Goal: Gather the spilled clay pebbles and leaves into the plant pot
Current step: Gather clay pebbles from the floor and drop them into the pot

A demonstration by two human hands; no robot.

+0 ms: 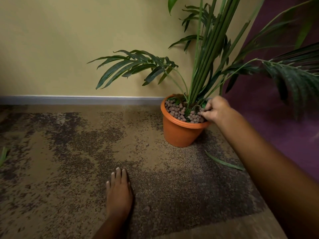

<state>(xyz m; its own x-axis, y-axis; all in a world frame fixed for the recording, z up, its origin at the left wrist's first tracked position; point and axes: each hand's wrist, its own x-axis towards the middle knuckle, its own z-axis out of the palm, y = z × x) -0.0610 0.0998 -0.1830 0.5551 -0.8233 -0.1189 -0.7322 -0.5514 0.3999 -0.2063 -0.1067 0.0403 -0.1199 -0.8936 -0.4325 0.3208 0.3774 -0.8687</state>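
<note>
At 3 o'clock on the pot [179, 133], right hand [215, 109] looks to be pinching a leaf scrap [196, 107] to drop in, left hand [119, 192] flat on the carpet [69, 152]; next, grab the leaf [224, 162] at 5 o'clock.

left hand [119, 192]: bare, short nails [118, 169] | right hand [215, 109]: bare forearm [259, 161]

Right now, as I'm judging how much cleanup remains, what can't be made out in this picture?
Head view, right hand: whether it holds anything over the round orange plant pot; its curled fingers hide that.
Head view, green leaf at the left: cut off by the frame edge.
Head view, loose clay pebbles on the mottled brown carpet: too small against its pattern to count.
</note>
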